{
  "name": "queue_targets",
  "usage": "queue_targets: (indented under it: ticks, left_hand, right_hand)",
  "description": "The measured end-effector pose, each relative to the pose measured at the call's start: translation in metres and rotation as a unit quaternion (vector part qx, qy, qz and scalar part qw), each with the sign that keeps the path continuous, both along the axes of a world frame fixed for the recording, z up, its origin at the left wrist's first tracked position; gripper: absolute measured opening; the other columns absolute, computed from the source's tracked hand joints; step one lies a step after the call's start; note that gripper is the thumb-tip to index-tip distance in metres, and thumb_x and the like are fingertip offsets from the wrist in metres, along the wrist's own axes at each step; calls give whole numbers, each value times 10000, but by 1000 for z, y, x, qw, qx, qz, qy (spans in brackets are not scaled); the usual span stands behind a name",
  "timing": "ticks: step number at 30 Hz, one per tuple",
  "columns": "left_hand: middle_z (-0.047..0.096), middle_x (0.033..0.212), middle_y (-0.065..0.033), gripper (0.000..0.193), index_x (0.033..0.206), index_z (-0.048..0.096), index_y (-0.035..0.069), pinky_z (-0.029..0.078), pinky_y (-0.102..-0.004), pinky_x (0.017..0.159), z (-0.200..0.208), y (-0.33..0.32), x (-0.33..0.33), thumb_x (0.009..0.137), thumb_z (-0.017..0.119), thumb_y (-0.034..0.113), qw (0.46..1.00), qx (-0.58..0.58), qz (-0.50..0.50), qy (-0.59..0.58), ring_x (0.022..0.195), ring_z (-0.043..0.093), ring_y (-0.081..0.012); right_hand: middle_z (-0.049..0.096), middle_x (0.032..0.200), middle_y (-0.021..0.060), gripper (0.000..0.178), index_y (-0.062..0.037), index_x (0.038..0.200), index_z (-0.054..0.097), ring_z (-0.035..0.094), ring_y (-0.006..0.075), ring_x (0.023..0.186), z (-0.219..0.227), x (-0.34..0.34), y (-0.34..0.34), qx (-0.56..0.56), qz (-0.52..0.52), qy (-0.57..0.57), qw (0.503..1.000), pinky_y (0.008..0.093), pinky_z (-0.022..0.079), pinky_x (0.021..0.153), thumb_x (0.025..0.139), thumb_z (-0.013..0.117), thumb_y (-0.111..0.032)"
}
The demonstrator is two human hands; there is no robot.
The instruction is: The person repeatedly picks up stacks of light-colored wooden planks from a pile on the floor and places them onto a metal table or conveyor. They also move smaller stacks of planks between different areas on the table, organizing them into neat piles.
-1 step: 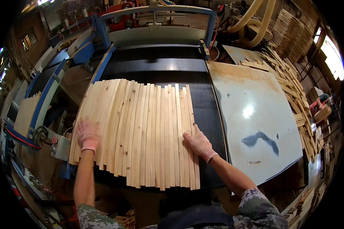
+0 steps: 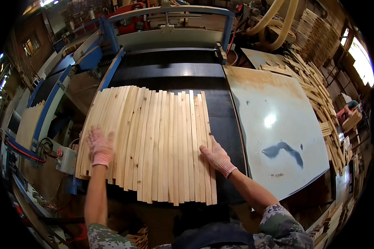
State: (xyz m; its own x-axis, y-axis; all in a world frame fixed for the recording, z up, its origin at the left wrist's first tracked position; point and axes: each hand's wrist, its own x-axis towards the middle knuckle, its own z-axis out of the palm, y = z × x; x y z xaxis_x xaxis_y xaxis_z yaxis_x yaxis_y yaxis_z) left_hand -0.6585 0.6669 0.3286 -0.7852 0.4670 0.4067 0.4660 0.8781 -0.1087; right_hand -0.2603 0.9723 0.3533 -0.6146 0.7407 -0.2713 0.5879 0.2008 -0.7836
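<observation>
A row of pale wooden strips (image 2: 153, 141) lies side by side on a black conveyor belt (image 2: 222, 120), their ends uneven. My left hand (image 2: 100, 146), in a pinkish knit glove, rests flat on the strips at the left of the row, fingers spread. At the right edge of the row is my right hand (image 2: 217, 157), gloved alike. Its thumb lies over the outermost strips while its stretched fingers lie along their outer side; the undersides of these fingers are hidden.
A blue machine frame (image 2: 170, 11) spans the belt's far end. Right of the belt lies a pale, stained sheet panel (image 2: 278, 137), with heaped wooden strips (image 2: 313, 91) beyond. A grey control box with a red button (image 2: 65, 159) stands at left. Another person (image 2: 350, 112) is at far right.
My left hand has shifted slightly to the right over the strips, and its fingers show more clearly. My right hand stays nearly in place at the row's edge.
</observation>
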Motion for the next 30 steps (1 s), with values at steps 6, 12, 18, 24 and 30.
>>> queue_targets:
  ticks: [6, 12, 18, 24, 30]
  left_hand:
    - [590, 1468, -236, 570, 1442, 572, -22, 385, -470, 1235, -53, 15, 53, 997, 668, 320, 949, -22, -312, 31, 1430, 504, -386]
    - [548, 1567, -209, 562, 1529, 570, 109, 437, -380, 1152, 21, 62, 131, 1112, 445, 465, 969, -124, -101, -187, 1445, 523, -315]
    - [525, 1577, -232, 527, 1449, 585, -22, 382, -467, 1221, 4, 20, 263, 1080, 563, 352, 983, -129, -120, -41, 1451, 495, -377]
    - [553, 1504, -281, 565, 1447, 557, -68, 371, -504, 1207, -46, -109, 454, 1028, 659, 298, 957, 184, -97, -201, 1408, 492, -441]
    - [594, 1545, -167, 631, 1487, 596, 14, 381, -392, 1208, -197, -263, 702, 1081, 511, 489, 710, 249, 204, -626, 1485, 490, -338]
  right_hand:
    - [527, 1531, 261, 760, 16, 1631, 339, 595, 398, 1344, -57, 79, -52, -62, -6, 156, 986, 453, 513, 1106, 1042, 615, -378]
    - [447, 1634, 227, 741, -35, 1657, 330, 460, 334, 1501, -81, 122, -94, -96, 43, 288, 952, 381, 372, 1232, 1079, 587, -420]
    - [467, 1639, 216, 771, -1, 1627, 383, 463, 321, 1509, -61, 254, -130, -191, 236, 250, 919, 385, 373, 1238, 1059, 618, -466]
    - [559, 1570, 196, 778, 15, 1571, 480, 538, 306, 1442, -140, 378, -151, -269, 333, 30, 903, 370, 395, 1215, 1034, 634, -527]
    - [754, 1167, 190, 476, -14, 1238, 732, 691, 365, 1106, -295, 520, -131, -210, 225, -130, 942, 430, 519, 984, 1022, 677, -435]
